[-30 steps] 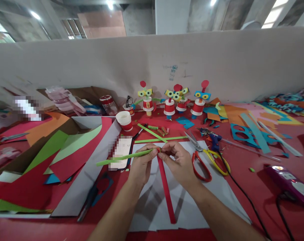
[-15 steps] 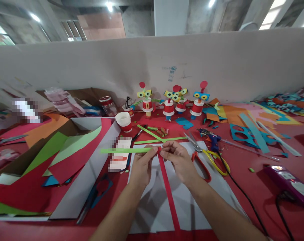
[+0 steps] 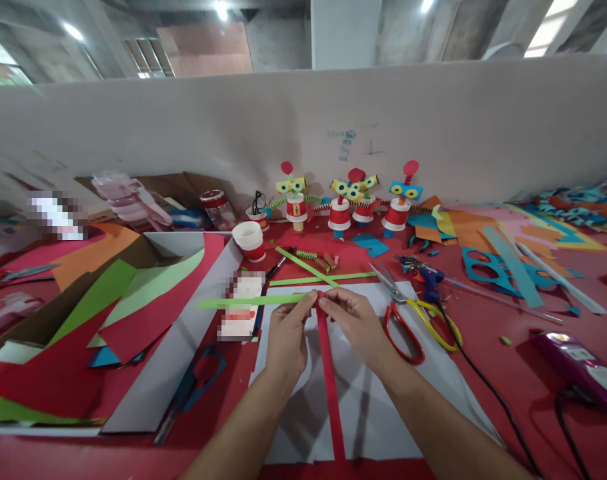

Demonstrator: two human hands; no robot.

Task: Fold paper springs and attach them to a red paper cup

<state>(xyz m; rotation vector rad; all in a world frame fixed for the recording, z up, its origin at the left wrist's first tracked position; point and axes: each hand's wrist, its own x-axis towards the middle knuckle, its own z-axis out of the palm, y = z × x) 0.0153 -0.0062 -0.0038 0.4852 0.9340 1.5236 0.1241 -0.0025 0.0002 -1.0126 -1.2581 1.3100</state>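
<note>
Across a red worktable (image 3: 488, 347), a long open box (image 3: 176, 340) of coloured paper stands at left, beside a white sheet (image 3: 388, 427) spread before the worker. Over the sheet, the left hand (image 3: 288, 333) and right hand (image 3: 351, 323) nearly meet, each pinching between thumb and fingers where a red paper strip (image 3: 328, 373) and a green paper strip (image 3: 278, 299) come together. The red one runs down toward the worker, the green one out to the left. Red-and-yellow-handled scissors (image 3: 397, 292) lie open just beside the right hand; four paper-cup figures (image 3: 339, 215) with big round eyes line the rear. Beyond the fingertips, two more green strips (image 3: 303, 264) cross near a small green paper coil (image 3: 306, 255)
</note>
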